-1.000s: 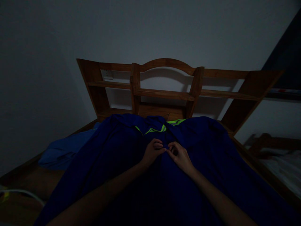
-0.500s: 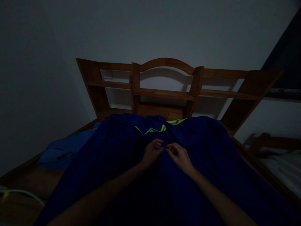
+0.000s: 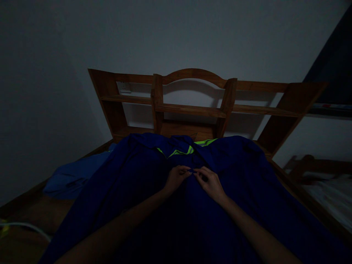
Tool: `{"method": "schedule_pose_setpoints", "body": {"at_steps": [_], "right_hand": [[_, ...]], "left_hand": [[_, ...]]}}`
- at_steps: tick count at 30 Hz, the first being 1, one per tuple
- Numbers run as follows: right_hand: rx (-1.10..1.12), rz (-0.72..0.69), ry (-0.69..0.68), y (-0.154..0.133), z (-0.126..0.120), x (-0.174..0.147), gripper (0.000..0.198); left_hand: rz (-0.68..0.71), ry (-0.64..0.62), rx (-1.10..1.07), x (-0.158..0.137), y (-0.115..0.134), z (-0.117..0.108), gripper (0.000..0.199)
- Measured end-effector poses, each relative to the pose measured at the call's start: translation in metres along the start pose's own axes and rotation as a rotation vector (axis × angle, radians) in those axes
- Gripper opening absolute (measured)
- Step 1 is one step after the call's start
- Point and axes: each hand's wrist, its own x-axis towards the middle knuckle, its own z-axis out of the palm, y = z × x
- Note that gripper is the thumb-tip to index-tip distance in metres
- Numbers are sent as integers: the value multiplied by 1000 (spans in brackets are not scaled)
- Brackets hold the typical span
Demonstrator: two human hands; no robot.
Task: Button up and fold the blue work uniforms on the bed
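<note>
L hand (image 3: 177, 178) pinched tighter; headbd (image 3: 191, 109) behind garment (image 3: 202, 209).

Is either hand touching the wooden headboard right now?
No, the left hand and right hand pinch the dark blue garment, apart from the wooden headboard.

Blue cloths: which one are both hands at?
The dark blue cloth, marked by yellow-green trim; the lighter blue cloth lies left of it, away from left hand and right hand.

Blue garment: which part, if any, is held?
Left hand and right hand pinch the blue garment near its middle, below the yellow-green trim; exact part too dark to tell.
</note>
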Motion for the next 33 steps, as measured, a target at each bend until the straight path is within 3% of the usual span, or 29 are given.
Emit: {"method": "schedule_pose_setpoints", "body": {"at_steps": [8, 14, 21, 33], "right_hand": [[5, -3, -18, -4, -3, 1, 26], [4, 7, -52, -4, -1, 0, 30], [11, -4, -77, 0, 0, 0, 29], [-52, 0, -56, 0, 0, 1, 22]], "left_hand": [[9, 56, 47, -2, 9, 2, 24], [-5, -19, 32, -4, 12, 1, 22], [89, -10, 169, -6, 16, 1, 18], [118, -30, 195, -8, 23, 0, 19]]}}
